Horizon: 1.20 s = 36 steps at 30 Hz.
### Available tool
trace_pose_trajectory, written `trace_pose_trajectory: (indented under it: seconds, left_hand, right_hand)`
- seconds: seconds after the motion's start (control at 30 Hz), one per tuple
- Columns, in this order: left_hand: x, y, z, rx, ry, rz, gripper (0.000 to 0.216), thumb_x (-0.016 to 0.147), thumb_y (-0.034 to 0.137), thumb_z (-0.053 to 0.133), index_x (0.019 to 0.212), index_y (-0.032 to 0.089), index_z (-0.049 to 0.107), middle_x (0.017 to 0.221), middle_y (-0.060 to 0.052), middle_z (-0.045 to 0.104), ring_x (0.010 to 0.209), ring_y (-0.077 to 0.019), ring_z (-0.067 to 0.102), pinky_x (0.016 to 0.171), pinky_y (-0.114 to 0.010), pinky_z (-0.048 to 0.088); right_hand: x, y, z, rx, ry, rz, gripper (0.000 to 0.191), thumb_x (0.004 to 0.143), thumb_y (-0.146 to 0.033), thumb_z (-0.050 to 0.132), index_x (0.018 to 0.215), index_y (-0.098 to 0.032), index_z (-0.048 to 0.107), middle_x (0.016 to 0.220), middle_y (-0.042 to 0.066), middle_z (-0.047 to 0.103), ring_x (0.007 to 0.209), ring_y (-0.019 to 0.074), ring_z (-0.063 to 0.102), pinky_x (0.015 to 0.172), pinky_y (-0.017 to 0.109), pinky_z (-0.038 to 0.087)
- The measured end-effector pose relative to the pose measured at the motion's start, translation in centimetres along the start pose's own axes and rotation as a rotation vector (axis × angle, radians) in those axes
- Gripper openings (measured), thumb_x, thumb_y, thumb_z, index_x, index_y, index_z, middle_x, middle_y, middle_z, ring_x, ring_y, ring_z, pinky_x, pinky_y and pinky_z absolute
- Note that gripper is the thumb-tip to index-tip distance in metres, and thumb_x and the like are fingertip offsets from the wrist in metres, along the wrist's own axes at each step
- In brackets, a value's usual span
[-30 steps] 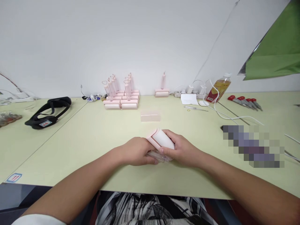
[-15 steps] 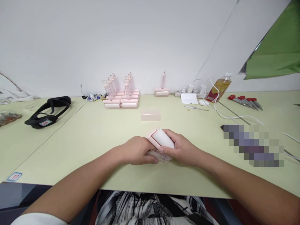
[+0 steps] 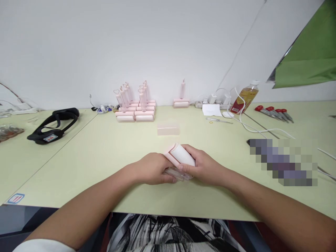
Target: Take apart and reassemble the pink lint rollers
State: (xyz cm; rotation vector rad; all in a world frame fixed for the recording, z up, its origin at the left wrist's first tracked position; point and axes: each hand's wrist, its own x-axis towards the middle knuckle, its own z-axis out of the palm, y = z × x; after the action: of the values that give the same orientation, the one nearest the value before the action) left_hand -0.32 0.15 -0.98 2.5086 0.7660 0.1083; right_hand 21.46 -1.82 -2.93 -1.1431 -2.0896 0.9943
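A pink lint roller (image 3: 183,155) with a white roll is held between both hands, low over the front middle of the table. My right hand (image 3: 206,168) wraps around the white roll end, thumb across its near side. My left hand (image 3: 153,169) is closed around the clear handle (image 3: 174,173), which is partly hidden by the fingers. Just beyond the hands, a translucent pink cover (image 3: 168,129) lies on the table. Several pink lint rollers (image 3: 135,113) with upright clear handles stand by the wall, and one more lint roller (image 3: 181,102) stands apart to their right.
A black headset strap (image 3: 54,126) lies at the left. Toward the back right are a white paper (image 3: 211,110), a drink bottle (image 3: 244,97), white cables (image 3: 252,129) and several red-capped tools (image 3: 274,113). A blurred-out object (image 3: 283,162) lies right of my forearm.
The view has shifted very slightly. Both hands keep the same grip on the lint roller, with no other visible change.
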Motion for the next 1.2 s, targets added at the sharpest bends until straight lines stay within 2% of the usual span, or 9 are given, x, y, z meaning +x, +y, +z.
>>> trace_pose_trajectory:
  seconds: [1.2]
  left_hand:
    - [-0.04,-0.09,0.03,-0.007,0.003,0.019,0.027,0.079,0.03,0.069,0.105,0.026,0.068,0.099,0.002,0.071,0.084,-0.0171,0.064,0.067,-0.023,0.043]
  right_hand:
    - [-0.1,-0.22,-0.22,-0.046,-0.033,0.021,0.048,0.083,-0.039,0.064,0.126,-0.023,0.05,0.107,0.005,0.065,0.088,0.0214,0.06,0.071,0.028,0.044]
